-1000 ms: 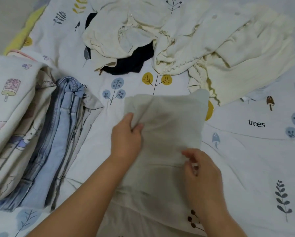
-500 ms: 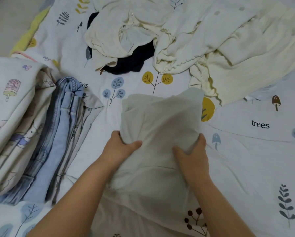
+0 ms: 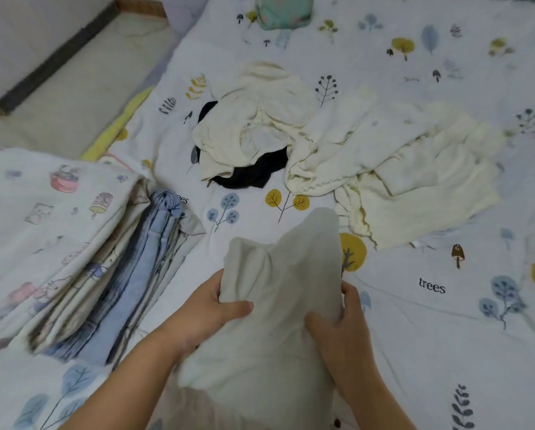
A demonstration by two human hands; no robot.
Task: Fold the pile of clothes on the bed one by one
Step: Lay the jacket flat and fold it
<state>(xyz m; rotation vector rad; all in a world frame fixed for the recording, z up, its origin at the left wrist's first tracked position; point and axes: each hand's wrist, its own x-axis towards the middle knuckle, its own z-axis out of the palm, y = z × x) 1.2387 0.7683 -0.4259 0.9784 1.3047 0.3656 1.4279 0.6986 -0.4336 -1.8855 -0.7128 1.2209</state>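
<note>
A folded pale grey-beige garment (image 3: 278, 290) is lifted off the bed between both hands. My left hand (image 3: 207, 311) grips its left edge, thumb on top. My right hand (image 3: 340, 330) grips its right edge, thumb on the cloth. Beyond it lies the unfolded pile: cream garments (image 3: 384, 162) spread across the bed, with a black garment (image 3: 253, 172) partly under them. A stack of folded clothes (image 3: 129, 274), with blue denim among them, sits to the left.
The bed sheet (image 3: 430, 321) is white with printed trees and leaves. A folded cartoon-print blanket (image 3: 36, 218) lies at the far left. The floor (image 3: 74, 88) shows past the bed's upper-left edge. A teal patterned object (image 3: 283, 10) sits at the top.
Both hands moved from folding the grey garment flat to gripping its two sides and lifting it. The view tilted up, showing more of the bed.
</note>
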